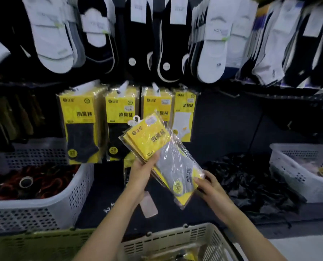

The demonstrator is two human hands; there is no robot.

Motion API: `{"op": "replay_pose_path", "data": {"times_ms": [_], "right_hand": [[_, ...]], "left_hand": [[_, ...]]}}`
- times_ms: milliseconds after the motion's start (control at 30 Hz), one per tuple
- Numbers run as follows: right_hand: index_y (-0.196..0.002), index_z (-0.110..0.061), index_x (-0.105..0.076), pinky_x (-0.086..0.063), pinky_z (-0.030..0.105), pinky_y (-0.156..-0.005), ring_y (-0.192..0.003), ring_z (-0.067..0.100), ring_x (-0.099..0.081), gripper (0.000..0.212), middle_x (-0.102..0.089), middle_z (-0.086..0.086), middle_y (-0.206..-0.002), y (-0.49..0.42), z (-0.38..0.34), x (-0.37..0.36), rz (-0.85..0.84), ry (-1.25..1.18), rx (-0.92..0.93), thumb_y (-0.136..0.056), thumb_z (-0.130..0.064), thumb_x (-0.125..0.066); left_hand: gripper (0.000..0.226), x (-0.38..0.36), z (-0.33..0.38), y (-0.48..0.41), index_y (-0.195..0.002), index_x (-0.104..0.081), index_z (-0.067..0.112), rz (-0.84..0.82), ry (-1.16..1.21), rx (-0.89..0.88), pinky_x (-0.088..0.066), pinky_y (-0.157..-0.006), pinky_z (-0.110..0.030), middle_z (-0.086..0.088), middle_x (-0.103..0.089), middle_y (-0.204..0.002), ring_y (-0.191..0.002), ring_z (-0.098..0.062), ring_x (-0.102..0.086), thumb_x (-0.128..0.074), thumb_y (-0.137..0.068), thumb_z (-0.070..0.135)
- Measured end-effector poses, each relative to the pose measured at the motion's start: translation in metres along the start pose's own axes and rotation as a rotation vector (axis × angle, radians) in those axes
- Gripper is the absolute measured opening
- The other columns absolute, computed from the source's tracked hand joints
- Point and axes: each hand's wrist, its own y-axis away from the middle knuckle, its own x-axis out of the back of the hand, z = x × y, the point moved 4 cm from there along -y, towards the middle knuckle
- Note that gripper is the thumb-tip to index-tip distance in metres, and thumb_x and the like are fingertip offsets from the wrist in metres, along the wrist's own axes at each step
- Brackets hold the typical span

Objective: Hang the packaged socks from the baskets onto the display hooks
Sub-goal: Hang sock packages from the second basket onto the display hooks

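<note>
Grips sock packs (151, 140) mid-length with left hand (140, 173), pinches lower end with right hand (209, 187); slants up-left beyond both, with hang tab (134, 120) foremost, nearer left hand, facing hung packs (81, 113)

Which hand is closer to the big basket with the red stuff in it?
The left hand. It grips the sock packs to the right of the basket; the right hand holds the packs' lower end, farther to the right.
</note>
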Motion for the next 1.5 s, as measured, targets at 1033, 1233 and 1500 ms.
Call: {"op": "replay_pose_path", "data": {"times_ms": [1033,1233,1500], "right_hand": [[-0.1,-0.003,-0.063,-0.053,0.046,-0.09,-0.092,0.031,-0.067,0.015,-0.07,0.018,-0.099,-0.121,-0.157,0.025,0.298,0.126,0.442,-0.093,-0.015,-0.058],[-0.096,-0.002,-0.062,-0.056,0.02,-0.066,-0.079,0.02,-0.068,0.01,-0.071,0.015,-0.091,-0.149,-0.165,0.01,0.189,0.262,0.517,-0.093,-0.011,-0.058],[-0.093,-0.007,-0.065,-0.054,0.026,-0.07,-0.081,0.019,-0.067,0.014,-0.071,0.009,-0.089,-0.183,-0.146,0.001,0.31,0.139,0.331,-0.088,-0.019,-0.067]], "left_hand": [[0.037,-0.028,0.095,-0.093,-0.078,-0.049,0.03,0.033,-0.406,-0.159,-0.039,-0.067,-0.021,0.013,-0.049,-0.08,-0.071,0.001,-0.047,-0.052,-0.075,0.067],[0.037,-0.021,0.107,-0.102,-0.077,-0.042,0.031,0.058,-0.369,-0.202,-0.033,-0.061,-0.019,0.014,-0.045,-0.078,-0.068,0.001,-0.042,-0.052,-0.075,0.066],[0.036,-0.027,0.102,-0.098,-0.074,-0.05,0.021,0.085,-0.315,-0.163,-0.034,-0.084,-0.032,0.006,-0.051,-0.075,-0.074,-0.006,-0.049,-0.055,-0.081,0.056]]}}
